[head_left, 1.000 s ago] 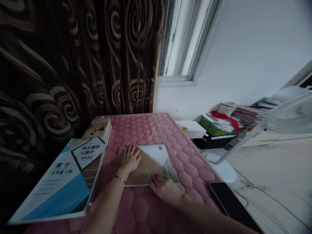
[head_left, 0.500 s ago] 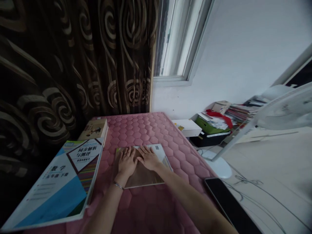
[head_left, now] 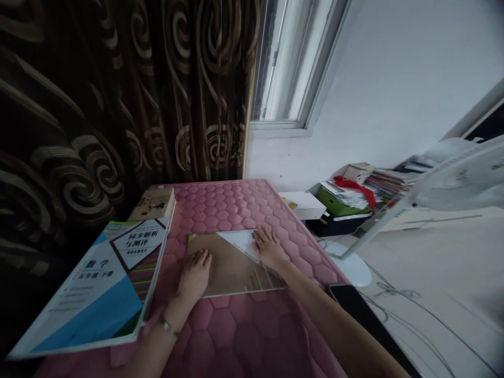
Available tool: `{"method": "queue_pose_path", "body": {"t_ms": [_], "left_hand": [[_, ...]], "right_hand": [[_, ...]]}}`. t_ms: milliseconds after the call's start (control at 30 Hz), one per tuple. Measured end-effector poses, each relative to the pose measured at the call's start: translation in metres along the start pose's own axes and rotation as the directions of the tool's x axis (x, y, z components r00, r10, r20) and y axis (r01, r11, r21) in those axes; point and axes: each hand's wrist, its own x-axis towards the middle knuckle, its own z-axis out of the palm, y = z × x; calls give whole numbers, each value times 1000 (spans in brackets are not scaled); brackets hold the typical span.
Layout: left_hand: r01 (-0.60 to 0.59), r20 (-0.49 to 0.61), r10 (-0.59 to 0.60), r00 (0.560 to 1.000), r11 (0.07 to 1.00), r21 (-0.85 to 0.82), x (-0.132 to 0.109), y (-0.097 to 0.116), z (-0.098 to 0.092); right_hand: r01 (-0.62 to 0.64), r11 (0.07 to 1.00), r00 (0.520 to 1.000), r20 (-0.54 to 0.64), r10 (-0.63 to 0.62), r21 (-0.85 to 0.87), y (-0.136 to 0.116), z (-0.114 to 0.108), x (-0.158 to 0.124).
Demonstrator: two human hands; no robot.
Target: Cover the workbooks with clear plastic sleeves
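Note:
A thin book [head_left: 232, 268] with a brown, white and striped cover lies closed and flat on the pink quilted cloth. My left hand [head_left: 196, 275] rests on its left side, the fingers slightly bent and holding nothing. Across the upper right corner lies my right hand [head_left: 271, 249], palm down with fingers stretched out. Left of the book is a larger blue and white workbook [head_left: 106, 289]. Behind that workbook sits a thick tan book [head_left: 151, 205], partly overlapped by it.
A dark phone-like slab [head_left: 366, 325] lies along the cloth's [head_left: 232, 202] right edge. Beyond that edge stand a white fan [head_left: 354, 262], a white box [head_left: 303, 205] and a green bin [head_left: 338, 202] with papers. A patterned curtain [head_left: 189, 89] hangs at the left; cables trail on the floor.
My hands have moved apart from the middle of the thin book, the left toward its left edge and the right toward its right edge. More of the cover now shows.

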Motion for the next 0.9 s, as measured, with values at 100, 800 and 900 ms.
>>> {"method": "queue_pose_path", "body": {"t_ms": [100,800,900], "left_hand": [[-52,41,57,997,990,-129,-37,-5,-2],[4,134,54,989,916,-400,-69,-41,-16],[-7,118,58,991,920,-392,-69,-40,-14]], "right_hand": [[220,973,976,-21,-219,67,-1,-11,-28],[202,866,948,130,-290,457,40,-14,-109],[204,872,952,116,-282,446,39,-18,-108]]}}
